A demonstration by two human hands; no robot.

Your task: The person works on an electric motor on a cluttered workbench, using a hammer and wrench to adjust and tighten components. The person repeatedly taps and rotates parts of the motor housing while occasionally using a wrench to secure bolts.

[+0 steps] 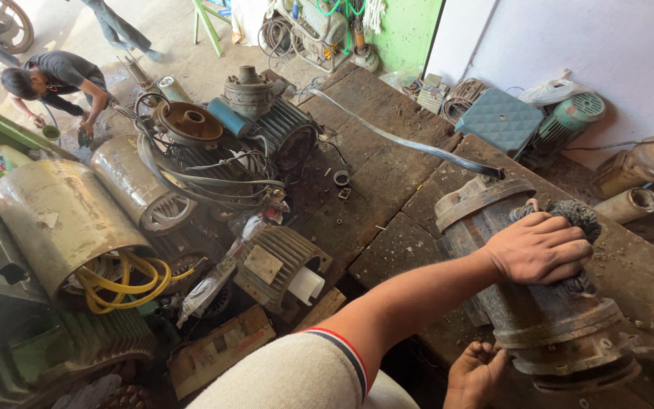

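Rusty iron met my palm: my left hand [540, 247] lay closed over the top of the old motor housing [546, 303], which rested on its side near the right edge of the wooden surface [387, 170]. My right hand [477, 371] curled shut on the housing's lower rim at the near edge. I judged the job needed a firm downward press from the top hand so the round body could not roll, with fingers kept off the ragged flange.

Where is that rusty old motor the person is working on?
The rusty motor lies at the lower right of the head view, on the wooden platform, with the left hand on top and the right hand beneath.
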